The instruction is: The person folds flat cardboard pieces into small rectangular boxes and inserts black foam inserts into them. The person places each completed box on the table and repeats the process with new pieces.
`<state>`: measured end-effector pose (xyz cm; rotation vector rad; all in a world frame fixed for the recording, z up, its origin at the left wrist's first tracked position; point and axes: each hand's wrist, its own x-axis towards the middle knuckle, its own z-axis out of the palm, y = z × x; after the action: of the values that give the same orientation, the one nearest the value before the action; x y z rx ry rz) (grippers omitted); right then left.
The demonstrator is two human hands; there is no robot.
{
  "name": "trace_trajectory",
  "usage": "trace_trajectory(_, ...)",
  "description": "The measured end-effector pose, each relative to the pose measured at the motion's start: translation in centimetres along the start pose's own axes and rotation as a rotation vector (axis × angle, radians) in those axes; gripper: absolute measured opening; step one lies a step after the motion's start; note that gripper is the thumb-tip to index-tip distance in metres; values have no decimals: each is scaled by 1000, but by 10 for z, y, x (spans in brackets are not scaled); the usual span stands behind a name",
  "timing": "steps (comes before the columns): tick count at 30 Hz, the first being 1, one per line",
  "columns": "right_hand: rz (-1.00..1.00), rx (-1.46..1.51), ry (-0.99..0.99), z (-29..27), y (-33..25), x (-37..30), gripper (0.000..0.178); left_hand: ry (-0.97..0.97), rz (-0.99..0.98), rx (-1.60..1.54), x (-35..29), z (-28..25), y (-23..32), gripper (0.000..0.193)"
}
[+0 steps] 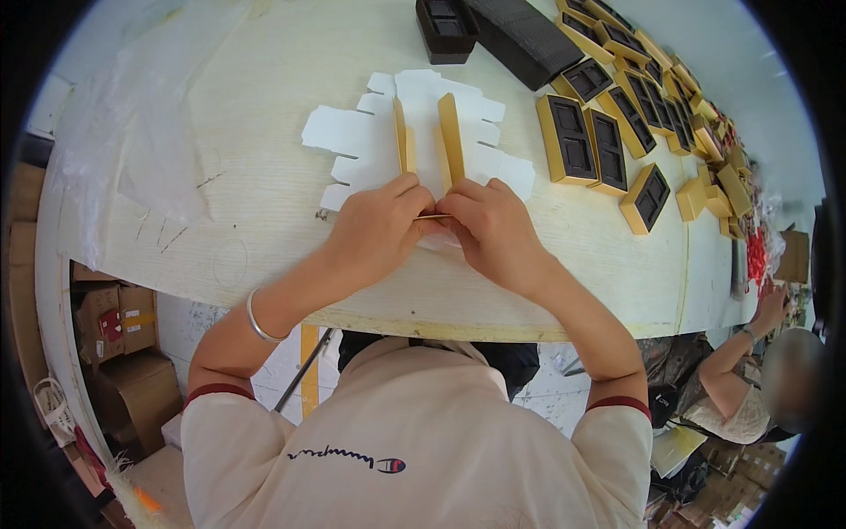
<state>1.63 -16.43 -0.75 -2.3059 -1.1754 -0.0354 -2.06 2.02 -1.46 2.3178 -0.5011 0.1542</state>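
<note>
Both of my hands are at the near end of a partly folded gold box (452, 137). Its two long side walls stand up, gold outside faces showing. My left hand (381, 227) pinches the near end flap from the left, and my right hand (495, 227) pinches it from the right, thumbs close together. Beneath and around the box lie flat white card blanks (352, 132) with notched edges. My fingers cover most of the near flap.
Past the blanks are a black tray (447, 31) and a long stack of black trays (529, 40). Several gold boxes with black inserts (567, 141) crowd the right. Clear plastic sheeting (132, 132) lies left. Another person's arm (730, 375) is at far right.
</note>
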Motion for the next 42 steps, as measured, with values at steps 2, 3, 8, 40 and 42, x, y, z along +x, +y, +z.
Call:
trace_trajectory(2, 25, 121, -118, -11, 4, 6, 20, -31, 36, -39, 4, -7, -2, 14)
trace_trajectory(3, 2, 202, -148, -16, 8, 7, 20, -104, 29, -75, 5, -14, -4, 15)
trace_trajectory(8, -206, -348, 98, -50, 42, 11, 16, -196, 371, 52, 14, -60, -25, 30)
trace_trajectory(40, 160, 384, -21, -2, -6, -4, 21, -67, -1, 13, -3, -15, 14, 16)
trace_trajectory(42, 365, 582, -101, -12, -13, -2, 27, -52, 73, 49, -6, -11, 8, 13)
